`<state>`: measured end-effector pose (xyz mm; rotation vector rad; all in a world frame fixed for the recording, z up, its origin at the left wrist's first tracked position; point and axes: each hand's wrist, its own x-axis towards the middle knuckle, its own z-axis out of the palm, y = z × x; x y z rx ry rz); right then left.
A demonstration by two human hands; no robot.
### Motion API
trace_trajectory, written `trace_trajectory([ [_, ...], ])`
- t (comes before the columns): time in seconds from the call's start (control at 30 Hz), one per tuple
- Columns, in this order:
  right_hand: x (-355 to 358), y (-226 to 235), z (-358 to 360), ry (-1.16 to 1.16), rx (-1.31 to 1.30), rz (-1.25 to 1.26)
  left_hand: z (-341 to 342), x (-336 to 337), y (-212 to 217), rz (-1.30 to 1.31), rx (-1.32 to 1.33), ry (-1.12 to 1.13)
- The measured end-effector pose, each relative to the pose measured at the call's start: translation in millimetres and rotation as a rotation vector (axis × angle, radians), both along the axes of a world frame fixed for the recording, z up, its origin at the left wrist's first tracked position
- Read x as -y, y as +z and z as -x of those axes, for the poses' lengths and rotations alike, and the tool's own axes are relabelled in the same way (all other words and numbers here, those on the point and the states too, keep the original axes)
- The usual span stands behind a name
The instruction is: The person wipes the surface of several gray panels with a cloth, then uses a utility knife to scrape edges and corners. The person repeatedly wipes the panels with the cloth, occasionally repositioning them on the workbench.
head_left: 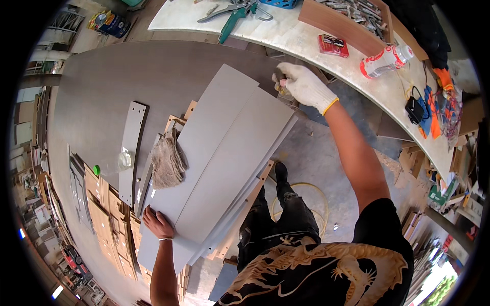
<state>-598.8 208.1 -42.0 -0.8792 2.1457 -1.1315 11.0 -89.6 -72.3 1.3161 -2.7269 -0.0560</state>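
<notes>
My bare left hand lies with its fingers stretched out on the near left part of a stack of light grey panels. A white knitted glove with a yellow cuff covers my right hand, which is raised off the far right corner of the stack. Its fingers are curled together, and a small dark bit shows at the tips; I cannot make out what it is. Further left on the panels rests a crumpled brownish-grey rag, apart from both hands.
Left of the stack are a narrow drilled panel and a clear bottle with a green cap. A white bench curves along the far right, bearing green-handled pliers, a wooden box, a red packet and a drink bottle.
</notes>
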Motion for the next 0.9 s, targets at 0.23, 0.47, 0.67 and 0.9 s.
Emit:
trace_trajectory([
  [0.23, 27.0, -4.2, 18.1, 0.343, -0.297, -0.339, -10.8, 5.1, -5.9, 0.025, 0.012, -0.016],
  [0.47, 47.8, -9.7, 26.0, 0.549, -0.463, -0.349, -8.5, 4.0, -3.2, 0.03, 0.027, 0.007],
  [0.67, 38.3, -17.0, 26.9, 0.565, -0.535, -0.328, -5.4, -2.2, -1.3, 0.075, 0.076, 0.045],
  [0.9, -22.2, -15.6, 4.7, 0.703, -0.634, -0.457, -16.2, 1.5, -6.7, 0.076, 0.046, 0.048],
])
